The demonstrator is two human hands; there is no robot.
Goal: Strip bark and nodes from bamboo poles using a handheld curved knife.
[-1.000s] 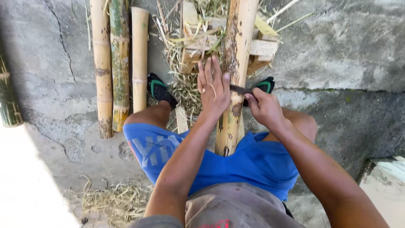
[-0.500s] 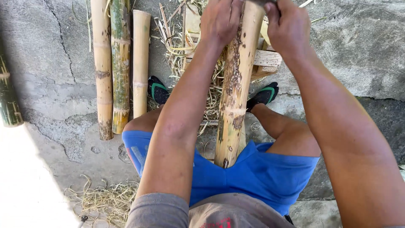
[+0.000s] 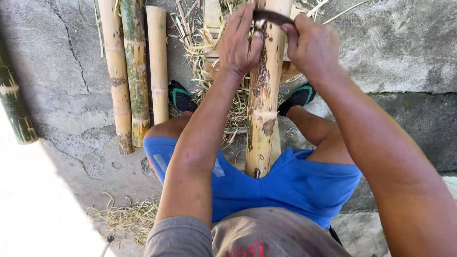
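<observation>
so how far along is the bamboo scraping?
Done: shavings litter the ground, and the pole shows pale stripped patches. In hand: left hand and right hand grip a curved blade across the pole's far end. Left: dark skin remains on the pole, and three poles lie beside the leg, one of them green.

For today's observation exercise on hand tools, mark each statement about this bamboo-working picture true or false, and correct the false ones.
1. Both hands grip a curved dark blade laid across the bamboo pole. True.
2. The left hand rests on the ground. False: it holds the blade's end, as the right hand does.
3. Three bamboo pieces lie side by side to the left. True.
4. The shorts are red. False: they are blue.
</observation>
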